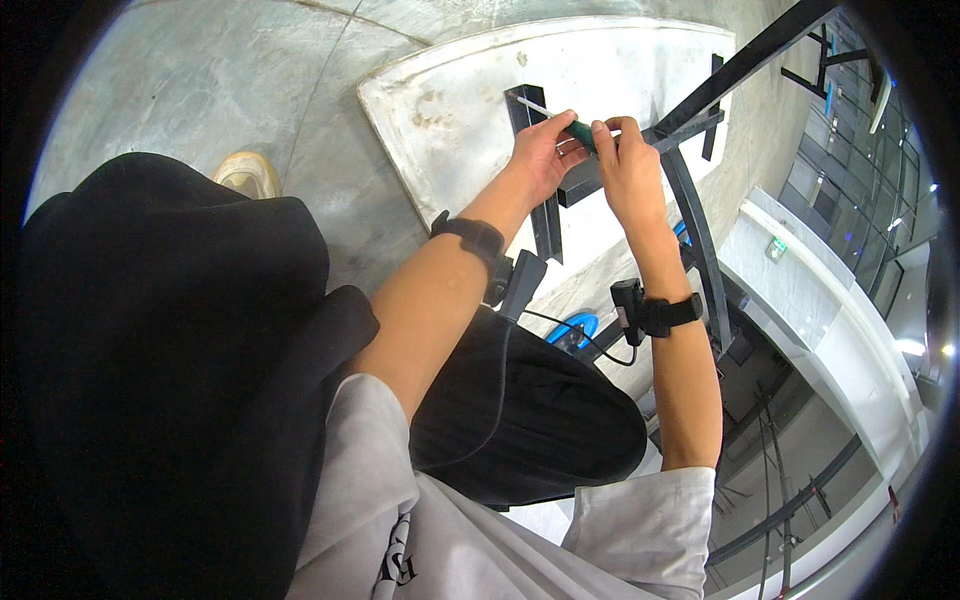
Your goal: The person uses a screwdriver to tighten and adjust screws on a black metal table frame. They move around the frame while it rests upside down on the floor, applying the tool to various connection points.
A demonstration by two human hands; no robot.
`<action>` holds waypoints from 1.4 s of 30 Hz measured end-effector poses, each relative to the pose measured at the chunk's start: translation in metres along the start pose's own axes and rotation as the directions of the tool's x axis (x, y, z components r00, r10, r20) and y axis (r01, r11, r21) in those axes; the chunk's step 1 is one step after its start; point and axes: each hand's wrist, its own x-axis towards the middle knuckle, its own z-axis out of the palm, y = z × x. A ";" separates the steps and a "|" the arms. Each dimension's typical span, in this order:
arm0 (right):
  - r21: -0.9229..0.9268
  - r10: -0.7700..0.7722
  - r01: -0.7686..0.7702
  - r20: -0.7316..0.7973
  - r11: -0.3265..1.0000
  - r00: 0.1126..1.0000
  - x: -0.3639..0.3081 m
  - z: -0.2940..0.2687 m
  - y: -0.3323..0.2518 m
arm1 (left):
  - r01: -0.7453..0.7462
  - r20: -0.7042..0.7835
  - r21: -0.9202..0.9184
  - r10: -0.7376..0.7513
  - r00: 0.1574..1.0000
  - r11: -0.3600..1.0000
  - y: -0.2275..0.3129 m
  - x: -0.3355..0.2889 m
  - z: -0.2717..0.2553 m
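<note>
Gripping green screwdriver [579,132] with left hand [543,158] and right hand [628,170], holding tip [518,97] near black bar [522,120] on white board [450,110].

Black lettering [397,557] is running across the grey shirt [480,540]; a green sign [776,248], too small to read, is showing on the white wall [835,300].

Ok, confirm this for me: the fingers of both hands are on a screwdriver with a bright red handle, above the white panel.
Not quite: the screwdriver's handle is dark green, as the head view shows. The left fingers and right fingers are indeed on it, above the white panel.
</note>
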 end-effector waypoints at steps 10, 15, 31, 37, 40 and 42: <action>0.015 -0.168 0.169 -0.055 0.986 0.984 -0.002 0.003 0.007 | 0.014 -0.028 0.001 -0.014 1.000 1.000 0.002 -0.002 0.001; -0.139 -0.508 0.488 -0.222 0.862 0.833 0.005 0.005 0.026 | 0.023 -0.038 -0.023 -0.024 0.999 0.999 0.002 0.003 0.004; 0.296 0.065 -0.029 -0.110 0.955 0.992 0.010 -0.001 0.014 | 0.163 -0.169 -0.055 -0.170 0.971 0.985 -0.014 0.016 -0.042; 0.421 0.220 -0.235 0.085 0.876 0.972 0.014 -0.002 0.016 | 0.267 -0.224 -0.150 -0.295 0.929 0.952 -0.046 0.010 -0.051; 0.320 0.132 -0.103 -0.068 0.942 0.989 0.014 0.003 0.017 | 0.241 -0.251 -0.121 -0.265 0.931 0.963 -0.041 0.011 -0.049; 0.262 -0.036 0.084 -0.182 0.961 0.983 0.018 0.007 0.028 | 0.204 -0.244 -0.121 -0.228 0.943 0.971 -0.035 0.017 -0.045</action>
